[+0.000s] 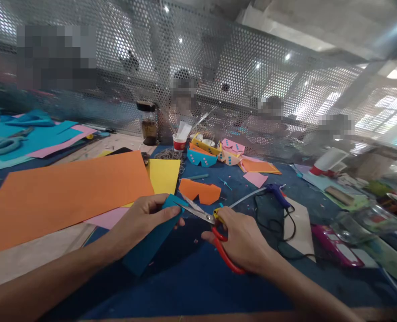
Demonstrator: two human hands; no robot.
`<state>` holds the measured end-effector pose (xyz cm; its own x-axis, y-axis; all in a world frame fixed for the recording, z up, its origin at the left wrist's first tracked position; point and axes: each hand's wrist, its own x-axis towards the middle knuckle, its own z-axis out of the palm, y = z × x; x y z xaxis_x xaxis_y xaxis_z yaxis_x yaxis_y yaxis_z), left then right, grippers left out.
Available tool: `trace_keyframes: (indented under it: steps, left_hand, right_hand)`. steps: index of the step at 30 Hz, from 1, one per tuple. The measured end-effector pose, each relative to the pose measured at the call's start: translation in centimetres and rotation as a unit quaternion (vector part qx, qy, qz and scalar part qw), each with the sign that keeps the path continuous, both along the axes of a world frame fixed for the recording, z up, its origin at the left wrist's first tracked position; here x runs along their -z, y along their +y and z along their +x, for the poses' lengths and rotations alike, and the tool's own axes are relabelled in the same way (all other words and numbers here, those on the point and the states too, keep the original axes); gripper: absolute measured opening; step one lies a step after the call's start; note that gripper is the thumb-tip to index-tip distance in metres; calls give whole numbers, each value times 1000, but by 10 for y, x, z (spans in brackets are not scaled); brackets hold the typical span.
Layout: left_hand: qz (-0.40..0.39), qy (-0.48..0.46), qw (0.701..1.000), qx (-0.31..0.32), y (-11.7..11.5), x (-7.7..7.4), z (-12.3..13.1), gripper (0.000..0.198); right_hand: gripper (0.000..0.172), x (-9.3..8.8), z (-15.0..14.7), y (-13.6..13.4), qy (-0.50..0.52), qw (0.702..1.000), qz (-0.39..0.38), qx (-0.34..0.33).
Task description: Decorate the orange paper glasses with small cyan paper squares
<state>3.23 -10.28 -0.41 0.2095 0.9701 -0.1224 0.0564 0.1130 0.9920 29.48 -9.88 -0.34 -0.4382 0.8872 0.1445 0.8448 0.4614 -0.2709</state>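
Note:
My left hand (144, 220) is closed on a strip of teal paper (151, 243), held above the blue table cover (192, 281). My right hand (243, 241) grips red-handled scissors (215, 232). Their blades are open and point left, and they meet the top edge of the teal paper near my left thumb. An orange paper offcut (200, 190) lies just beyond the blades.
A large orange sheet (64, 192) and a yellow sheet (163, 175) lie at left. A blue glue gun (277, 194) with a black cord lies at right. Folded paper crafts (218, 155), a paper cup (179, 142) and a jar (149, 123) stand before a perforated metal screen (218, 80). People sit behind it.

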Motion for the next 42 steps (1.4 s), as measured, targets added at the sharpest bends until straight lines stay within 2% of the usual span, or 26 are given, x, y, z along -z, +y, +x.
trace_keyframes:
  steps: [10,16,27,32,42]
  left_hand:
    - [22,-22,999,9,0,4,2,33]
    - [40,-17,999,22,-1,1,2,33]
    - [23,6,1000,13,-4,-8,5,30]
    - [47,17,998,30,-6,-9,2,25]
    - [54,34,998,31,-11,-15,3,28]
  right_hand:
    - [41,-4,-3,-4,19,999,-25,-7]
    - [40,-3,-3,-6,30,999,-29,-18]
    - [41,-6,-4,-9,62,997,-43,-30]
    - [41,-8,-4,-10,72,995,-54,-34]
    - [40,-10,-4,-13,72,995,-58,-43]
